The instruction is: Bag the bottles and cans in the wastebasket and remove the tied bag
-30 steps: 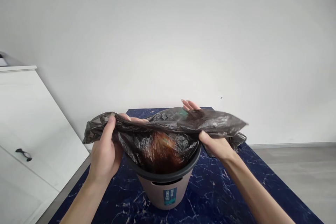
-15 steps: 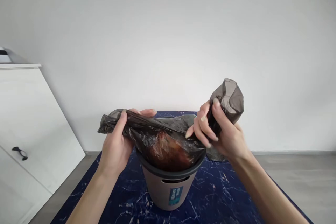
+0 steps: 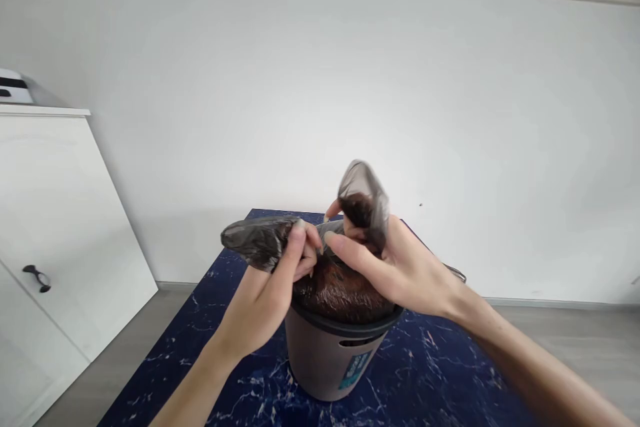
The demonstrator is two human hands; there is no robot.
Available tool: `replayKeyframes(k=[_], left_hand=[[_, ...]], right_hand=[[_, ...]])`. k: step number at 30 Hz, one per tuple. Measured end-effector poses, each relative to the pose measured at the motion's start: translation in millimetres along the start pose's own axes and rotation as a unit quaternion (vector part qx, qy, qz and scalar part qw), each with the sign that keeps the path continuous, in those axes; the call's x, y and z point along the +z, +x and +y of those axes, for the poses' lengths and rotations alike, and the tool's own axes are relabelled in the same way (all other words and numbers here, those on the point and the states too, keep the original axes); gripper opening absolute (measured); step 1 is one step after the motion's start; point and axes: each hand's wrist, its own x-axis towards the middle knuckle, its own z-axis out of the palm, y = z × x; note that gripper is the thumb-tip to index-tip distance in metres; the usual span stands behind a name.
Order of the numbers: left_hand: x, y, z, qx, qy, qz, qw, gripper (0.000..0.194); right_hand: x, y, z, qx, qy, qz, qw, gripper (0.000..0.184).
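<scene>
A thin dark see-through garbage bag [image 3: 345,290] bulges from the mouth of a grey-brown trash can [image 3: 315,353], which has a black rim and a teal label. Reddish-brown contents show dimly through the plastic; I cannot make out what they are. My left hand [image 3: 280,280] grips one gathered end of the bag, which sticks out to the left. My right hand [image 3: 385,260] is at the other twisted end, which rises above the palm, with thumb and fingers around it. Both hands are close together over the can.
The can stands on a table with a dark blue marble-pattern top [image 3: 240,353]. To the left is a white cabinet [image 3: 65,213] with a black handle, a white and black object [image 3: 15,88] on top. A white wall [image 3: 320,80] rises behind the table.
My hands have come together over the can, drawing the bag's two ends inward. The right hand has moved left and turned. The bag's top, stretched wide before, is now bunched.
</scene>
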Motion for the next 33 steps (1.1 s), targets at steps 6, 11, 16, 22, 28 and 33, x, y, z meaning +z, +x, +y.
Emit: replayKeyframes(k=[6,11,16,22,28,33], left_hand=[[-1.0,-7,9,0.006,0.101,0.051,0.994,0.051],[0.5,-6,7,0.036,0.106,0.11,0.988,0.036],[1.6,-10,8,0.049,0.111,0.095,0.988,0.027],[1.2,-14,9,0.07,0.13,0.058,0.987,0.025],[0.3,-22,23,0.182,0.287,0.043,0.94,0.014],[20.9,-40,31,0.306,0.41,0.034,0.858,0.024]], right_hand=[[-3,1,-6,-0.073,-0.123,-0.124,0.982,0.015],[-1,-3,-1,0.001,-0.207,-0.145,0.968,0.017],[-1,0,2,0.085,0.049,-0.071,0.993,0.012],[-11,5,-11,0.153,0.129,-0.04,0.979,0.023],[5,-1,-22,0.011,-0.141,-0.139,0.98,0.089],[28,-15,-34,-0.087,-0.243,-0.11,0.96,0.05]])
